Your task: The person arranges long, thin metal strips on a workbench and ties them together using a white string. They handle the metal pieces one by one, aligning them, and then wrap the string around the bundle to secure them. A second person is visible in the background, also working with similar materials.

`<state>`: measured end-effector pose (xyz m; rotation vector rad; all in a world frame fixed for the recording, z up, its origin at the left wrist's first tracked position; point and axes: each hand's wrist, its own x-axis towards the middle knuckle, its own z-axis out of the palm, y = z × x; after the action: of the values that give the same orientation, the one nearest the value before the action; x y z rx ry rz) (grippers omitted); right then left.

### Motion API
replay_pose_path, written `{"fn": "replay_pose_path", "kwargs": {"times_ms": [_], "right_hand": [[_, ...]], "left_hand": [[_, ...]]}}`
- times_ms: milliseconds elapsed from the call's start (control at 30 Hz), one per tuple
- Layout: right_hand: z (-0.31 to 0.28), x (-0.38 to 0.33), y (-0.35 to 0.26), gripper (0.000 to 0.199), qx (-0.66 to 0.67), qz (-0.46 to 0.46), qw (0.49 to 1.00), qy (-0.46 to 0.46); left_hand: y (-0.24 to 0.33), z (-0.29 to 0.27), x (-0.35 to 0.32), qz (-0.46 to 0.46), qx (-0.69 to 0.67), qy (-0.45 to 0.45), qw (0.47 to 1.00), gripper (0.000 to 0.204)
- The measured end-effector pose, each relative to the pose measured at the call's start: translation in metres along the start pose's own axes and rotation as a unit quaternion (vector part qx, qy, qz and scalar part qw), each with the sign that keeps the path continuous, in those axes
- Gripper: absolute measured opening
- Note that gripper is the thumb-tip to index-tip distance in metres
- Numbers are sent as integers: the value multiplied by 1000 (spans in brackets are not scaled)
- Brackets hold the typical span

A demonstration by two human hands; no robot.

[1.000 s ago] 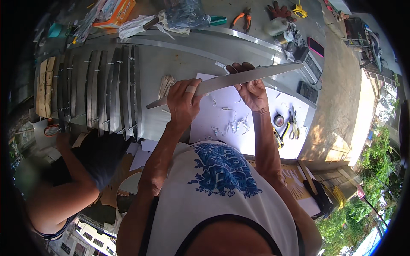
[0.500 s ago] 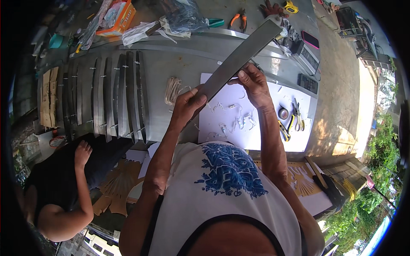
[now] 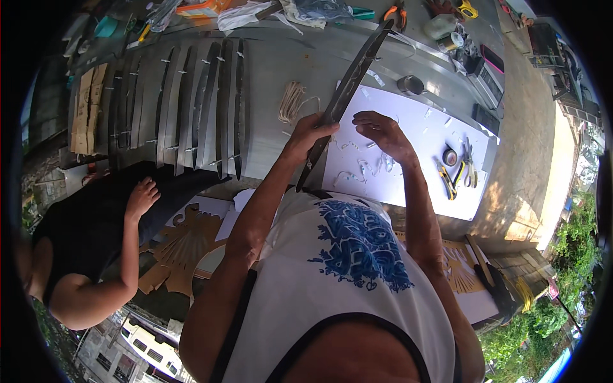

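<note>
Blade-shaped strip (image 3: 345,96) runs up and away from your gripping left hand (image 3: 311,135); your right hand (image 3: 382,132), loosely spread, hovers just beside it.

Worktop: grey metal worktop (image 3: 274,70), upper frame.
On it: curved metal strips (image 3: 191,102) left; white sheet (image 3: 415,153) right; cord coil (image 3: 291,102) centre.

I stand at a long grey metal-topped workbench (image 3: 281,70) set outdoors in strong daylight. Its far edge carries a clutter of rags, pliers and tape rolls (image 3: 447,29). To my right lies a bare, sunlit concrete floor (image 3: 530,147), with green foliage (image 3: 562,300) beyond it. Below the bench, flat cardboard cut-outs (image 3: 185,246) cover the ground. Another person in a dark top (image 3: 76,236) sits at my left.
</note>
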<state>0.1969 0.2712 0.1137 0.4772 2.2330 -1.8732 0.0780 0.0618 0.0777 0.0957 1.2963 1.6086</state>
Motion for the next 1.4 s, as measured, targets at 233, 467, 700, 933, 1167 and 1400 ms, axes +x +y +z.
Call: {"fn": "replay_pose_path", "kwargs": {"times_ms": [233, 467, 700, 933, 1167, 1400], "right_hand": [[33, -31, 36, 44, -163, -24, 984, -65], [-13, -64, 25, 28, -169, -1, 983, -69], [-56, -76, 44, 29, -243, -62, 966, -66], [-79, -85, 70, 31, -294, -80, 952, -41], [-89, -98, 73, 32, -333, -149, 931, -1], [-86, -96, 72, 29, -357, -190, 915, -8]], "left_hand": [[-61, 4, 32, 82, -6, 70, 994, 32], [-58, 41, 8, 65, 1, 115, 991, 39], [-84, 49, 40, 153, 302, 237, 911, 52], [-90, 55, 66, 198, 456, 312, 810, 48], [-78, 52, 69, 188, 517, 308, 776, 48], [-86, 45, 70, 218, 501, 310, 778, 49]]}}
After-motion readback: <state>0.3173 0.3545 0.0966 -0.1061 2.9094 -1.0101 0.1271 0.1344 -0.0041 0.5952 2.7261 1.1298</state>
